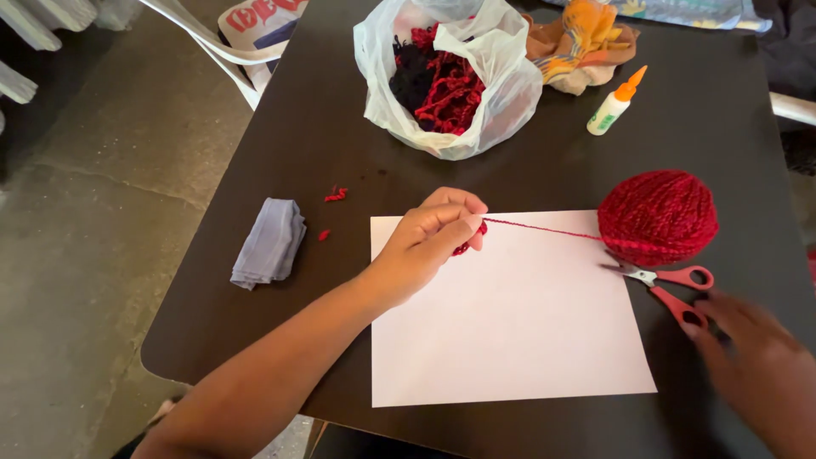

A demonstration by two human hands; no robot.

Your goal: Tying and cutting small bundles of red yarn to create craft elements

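My left hand [433,234] rests on the upper left of a white sheet of paper [510,323] and pinches a small bundle of red yarn [473,238]. A taut red strand [544,228] runs from it to a red yarn ball [657,216] at the paper's right edge. Red-handled scissors [667,285] lie on the dark table [340,153] just below the ball. My right hand [756,365], blurred, is at the scissors' handle loops, fingertips touching or nearly touching them.
A clear plastic bag [450,76] of red and dark yarn scraps stands at the back. An orange-capped glue bottle [614,104] and crumpled orange cloth [582,42] lie behind the ball. A folded grey cloth [270,242] and red yarn bits [336,195] sit left.
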